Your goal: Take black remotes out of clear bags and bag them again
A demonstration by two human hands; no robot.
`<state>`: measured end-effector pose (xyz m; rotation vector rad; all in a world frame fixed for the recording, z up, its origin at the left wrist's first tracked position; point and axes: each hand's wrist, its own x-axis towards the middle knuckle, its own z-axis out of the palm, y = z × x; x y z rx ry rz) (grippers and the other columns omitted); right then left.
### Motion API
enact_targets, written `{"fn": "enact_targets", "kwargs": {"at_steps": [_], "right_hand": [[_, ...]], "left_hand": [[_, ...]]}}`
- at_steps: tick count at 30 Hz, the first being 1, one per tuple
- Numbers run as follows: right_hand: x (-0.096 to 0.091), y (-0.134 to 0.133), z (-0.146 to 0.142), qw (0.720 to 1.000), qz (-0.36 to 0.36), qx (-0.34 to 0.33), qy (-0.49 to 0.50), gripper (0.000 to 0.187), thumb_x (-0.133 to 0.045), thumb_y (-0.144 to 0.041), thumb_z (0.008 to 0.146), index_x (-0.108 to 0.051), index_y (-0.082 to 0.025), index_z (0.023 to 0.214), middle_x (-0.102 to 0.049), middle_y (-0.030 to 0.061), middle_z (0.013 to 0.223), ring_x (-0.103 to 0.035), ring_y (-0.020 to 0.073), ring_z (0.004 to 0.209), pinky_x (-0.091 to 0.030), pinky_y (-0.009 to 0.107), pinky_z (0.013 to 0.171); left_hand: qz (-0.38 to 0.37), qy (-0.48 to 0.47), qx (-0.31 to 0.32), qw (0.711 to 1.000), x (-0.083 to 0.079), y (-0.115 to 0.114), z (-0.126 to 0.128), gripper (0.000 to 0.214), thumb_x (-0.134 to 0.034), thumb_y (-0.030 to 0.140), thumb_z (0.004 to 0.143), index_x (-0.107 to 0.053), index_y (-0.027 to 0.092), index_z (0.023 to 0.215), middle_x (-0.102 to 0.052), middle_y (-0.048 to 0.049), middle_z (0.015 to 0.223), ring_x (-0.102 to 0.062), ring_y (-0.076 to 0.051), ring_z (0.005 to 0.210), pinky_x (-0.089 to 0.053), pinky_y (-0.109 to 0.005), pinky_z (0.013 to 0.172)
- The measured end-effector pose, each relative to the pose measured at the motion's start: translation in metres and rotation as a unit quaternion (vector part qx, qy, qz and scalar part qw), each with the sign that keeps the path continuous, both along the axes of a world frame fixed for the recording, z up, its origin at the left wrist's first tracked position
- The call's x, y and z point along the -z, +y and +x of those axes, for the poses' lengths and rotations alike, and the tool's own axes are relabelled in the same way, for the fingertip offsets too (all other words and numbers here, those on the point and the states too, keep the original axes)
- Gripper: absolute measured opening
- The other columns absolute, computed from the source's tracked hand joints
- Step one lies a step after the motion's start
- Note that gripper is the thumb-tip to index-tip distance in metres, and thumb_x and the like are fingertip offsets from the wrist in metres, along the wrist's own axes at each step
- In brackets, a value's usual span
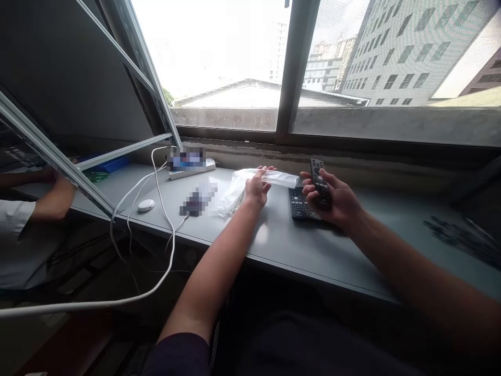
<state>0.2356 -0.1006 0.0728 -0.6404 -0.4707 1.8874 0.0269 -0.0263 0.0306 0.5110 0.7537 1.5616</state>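
Note:
My right hand [336,201] is closed around a black remote control [320,183], holding it tilted up just above the grey table [282,240]. A second black remote [298,204] lies flat on the table under and left of that hand. My left hand [257,187] pinches the edge of a clear plastic bag [279,177] that stretches from the hand toward the remotes. More crumpled clear plastic [230,198] lies just left of the left hand.
A white power strip [191,168] with white cables [160,209] sits at the back left, with a small white oval device [146,205] nearby. Another person's arm and sleeve [35,209] rest at the far left behind a metal frame [58,156]. Dark sticks [462,235] lie at the right.

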Motion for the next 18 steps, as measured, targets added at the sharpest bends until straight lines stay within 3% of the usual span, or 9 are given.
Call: {"fn": "enact_targets", "kwargs": {"at_steps": [3, 6, 10, 14, 18], "right_hand": [[0.003, 0.001, 0.004, 0.999, 0.017, -0.015, -0.030, 0.035, -0.053, -0.045, 0.117, -0.069, -0.021, 0.137, -0.071, 0.0083, 0.099, -0.065, 0.0158, 0.065, -0.055, 0.018, 0.040], [0.006, 0.000, 0.009, 0.997, 0.051, -0.045, -0.037, 0.037, -0.047, -0.043, 0.118, -0.070, -0.021, 0.136, -0.065, 0.0039, 0.088, -0.053, 0.0136, 0.054, -0.045, 0.016, 0.033], [0.011, -0.003, 0.013, 0.996, 0.060, -0.060, -0.039, 0.038, -0.040, -0.036, 0.118, -0.071, -0.021, 0.133, -0.057, 0.0004, 0.078, -0.044, 0.0132, 0.048, -0.043, 0.017, 0.031], [0.014, -0.004, 0.014, 0.997, 0.038, -0.053, -0.031, 0.029, -0.056, -0.045, 0.116, -0.070, -0.022, 0.128, -0.056, -0.0007, 0.077, -0.048, 0.0133, 0.051, -0.047, 0.017, 0.033], [0.011, -0.006, 0.012, 0.998, 0.004, -0.022, -0.054, 0.023, -0.066, -0.039, 0.112, -0.069, -0.023, 0.130, -0.068, 0.0034, 0.084, -0.068, 0.0178, 0.064, -0.068, 0.025, 0.049]], "left_hand": [[0.006, 0.003, 0.020, 1.000, 0.001, 0.001, 0.006, 0.042, -0.077, 0.024, 0.102, -0.066, 0.020, 0.142, -0.084, -0.0151, 0.135, -0.083, -0.022, 0.119, -0.040, -0.016, 0.053], [0.019, 0.011, 0.019, 1.000, 0.001, 0.004, 0.007, 0.041, -0.077, 0.025, 0.102, -0.064, 0.021, 0.141, -0.085, -0.0138, 0.133, -0.083, -0.023, 0.120, -0.041, -0.017, 0.055], [0.036, 0.022, 0.001, 0.999, 0.004, 0.011, 0.004, 0.039, -0.077, 0.024, 0.101, -0.062, 0.022, 0.137, -0.087, -0.0112, 0.123, -0.084, -0.021, 0.113, -0.038, -0.018, 0.056], [0.034, 0.035, -0.014, 0.999, 0.008, 0.018, -0.001, 0.043, -0.079, 0.024, 0.099, -0.062, 0.022, 0.139, -0.087, -0.0109, 0.122, -0.083, -0.022, 0.113, -0.037, -0.019, 0.057], [0.033, 0.042, -0.019, 0.998, 0.008, 0.021, -0.002, 0.049, -0.082, 0.026, 0.097, -0.062, 0.023, 0.142, -0.087, -0.0109, 0.124, -0.083, -0.023, 0.113, -0.041, -0.020, 0.060]]}}
